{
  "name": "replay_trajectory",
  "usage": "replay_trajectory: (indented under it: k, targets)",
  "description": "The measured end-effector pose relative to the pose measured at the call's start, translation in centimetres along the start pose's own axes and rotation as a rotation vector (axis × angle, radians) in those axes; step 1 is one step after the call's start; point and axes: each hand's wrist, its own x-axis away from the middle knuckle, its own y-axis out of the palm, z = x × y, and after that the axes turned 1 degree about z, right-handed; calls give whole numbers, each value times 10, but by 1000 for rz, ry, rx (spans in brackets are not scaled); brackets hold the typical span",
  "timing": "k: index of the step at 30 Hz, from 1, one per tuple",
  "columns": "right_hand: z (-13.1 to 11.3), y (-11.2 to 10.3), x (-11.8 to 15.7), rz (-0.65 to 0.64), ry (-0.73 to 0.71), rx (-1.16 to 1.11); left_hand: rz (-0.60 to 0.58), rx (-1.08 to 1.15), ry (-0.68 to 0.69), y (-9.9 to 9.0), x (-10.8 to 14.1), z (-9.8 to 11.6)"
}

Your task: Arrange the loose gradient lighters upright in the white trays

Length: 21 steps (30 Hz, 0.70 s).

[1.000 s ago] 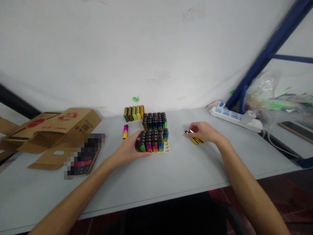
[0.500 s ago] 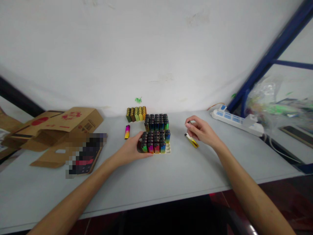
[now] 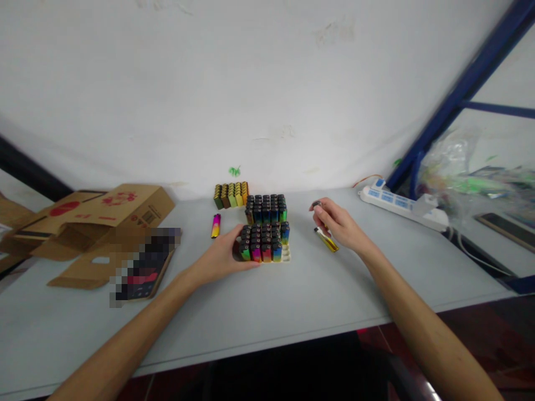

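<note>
My left hand [image 3: 223, 253] is closed around the left side of a pale tray [image 3: 286, 256] of upright lighters [image 3: 261, 240], its thumb at the front. These lighters have black tops and bright multicoloured bodies; the tray's front right slots hold none. My right hand [image 3: 336, 223] is raised to the right of the tray, fingers pinched on a small lighter whose dark end [image 3: 316, 204] shows at the fingertips; the rest is hidden. Just below that hand a shiny gold lighter [image 3: 326, 240] lies on the table.
Behind the tray stand a second block of black-topped lighters [image 3: 266, 209] and a gold-topped group [image 3: 231, 195]. A pink-yellow lighter [image 3: 215, 226] lies at left. Cardboard boxes [image 3: 125, 209] and a partly blurred dark device [image 3: 146, 267] are further left; a power strip [image 3: 401, 206] is at right.
My right hand has shifted slightly left and turned, so the dark end now points left from the fingertips. My left hand stays on the tray.
</note>
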Motion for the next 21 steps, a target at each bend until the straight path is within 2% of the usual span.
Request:
replay_trajectory:
  k: [5,13,21]
  targets:
    - [3,3,-1,70,-4,47,3,8,4,1,0,-1]
    - [-5,9,-1,242,4,313,5,33,0,1,-1,0]
    - [-5,16,0,225,3,262,3,6,4,0,0,1]
